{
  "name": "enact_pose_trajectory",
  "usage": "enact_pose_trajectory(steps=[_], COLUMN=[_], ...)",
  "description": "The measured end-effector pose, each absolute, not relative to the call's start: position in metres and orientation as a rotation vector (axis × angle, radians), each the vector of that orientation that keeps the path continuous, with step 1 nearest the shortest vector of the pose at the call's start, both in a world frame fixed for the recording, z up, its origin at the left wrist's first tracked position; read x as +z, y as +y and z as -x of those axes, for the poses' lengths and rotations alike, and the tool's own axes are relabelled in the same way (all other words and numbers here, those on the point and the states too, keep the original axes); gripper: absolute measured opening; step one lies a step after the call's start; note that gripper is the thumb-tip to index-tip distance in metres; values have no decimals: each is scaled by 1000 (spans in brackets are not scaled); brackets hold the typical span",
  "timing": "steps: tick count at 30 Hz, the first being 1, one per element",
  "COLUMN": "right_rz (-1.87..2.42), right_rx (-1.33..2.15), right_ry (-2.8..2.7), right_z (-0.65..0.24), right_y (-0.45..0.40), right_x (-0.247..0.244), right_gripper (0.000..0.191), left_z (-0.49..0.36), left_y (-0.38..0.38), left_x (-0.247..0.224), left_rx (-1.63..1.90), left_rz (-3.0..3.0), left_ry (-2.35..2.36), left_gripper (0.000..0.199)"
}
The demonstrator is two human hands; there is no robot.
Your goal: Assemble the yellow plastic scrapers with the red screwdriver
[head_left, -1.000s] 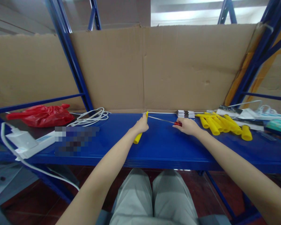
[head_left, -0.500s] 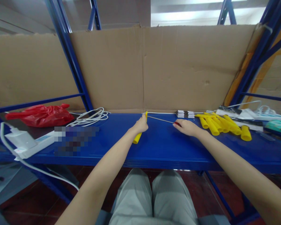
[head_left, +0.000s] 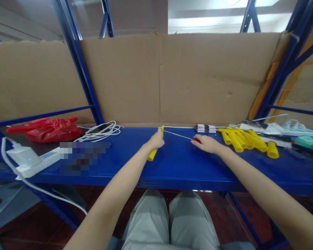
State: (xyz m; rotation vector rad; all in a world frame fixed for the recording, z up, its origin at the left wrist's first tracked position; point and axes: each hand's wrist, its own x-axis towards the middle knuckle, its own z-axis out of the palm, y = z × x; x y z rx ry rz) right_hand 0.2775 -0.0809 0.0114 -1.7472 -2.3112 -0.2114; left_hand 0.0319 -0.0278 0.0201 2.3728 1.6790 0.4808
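Note:
My left hand (head_left: 156, 139) is closed around a yellow tapered handle (head_left: 152, 155), whose wider end shows below the fist and whose thin end sticks up above it. My right hand (head_left: 206, 143) grips a screwdriver (head_left: 179, 134) by its red handle. The long metal shaft points left, and its tip reaches the upper end of the yellow handle; whether it touches a screw there is too small to tell. To the right of my right hand lies a pile of similar yellow handles (head_left: 246, 139). A stack of small white-and-dark pieces (head_left: 206, 128) stands behind that hand.
The blue table (head_left: 125, 163) backs onto a cardboard panel (head_left: 211, 76). At left are a red plastic bag (head_left: 52, 130), a coiled white cable (head_left: 104, 132) and a power strip (head_left: 31, 168) with a plug. Another white strip (head_left: 299, 130) and a green packet (head_left: 310, 143) lie at far right.
My right hand and the screwdriver handle have shifted very slightly left, and its grip has turned a little. My left hand holds the yellow handle in nearly the same place.

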Motion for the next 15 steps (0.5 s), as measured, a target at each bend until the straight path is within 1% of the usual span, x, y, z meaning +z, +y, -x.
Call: enact_pose_trajectory(steps=[3,9,15], right_rz=[1733,1741,1759], right_rx=[-223,-379,-241], right_ry=[-2344,-2298,-2275], right_z=[-277,-283,-280], right_y=[-81,-74,-78], right_x=[12,3,4], right_gripper=[30,20,30], left_z=[-31,-30,-25], left_y=[-29,-31,-24], left_x=[21,23,18], left_rx=[489,504,513], left_rz=[-2341,-2292,-2195], left_ry=[1672,1611,1510], left_gripper=[45,45,49])
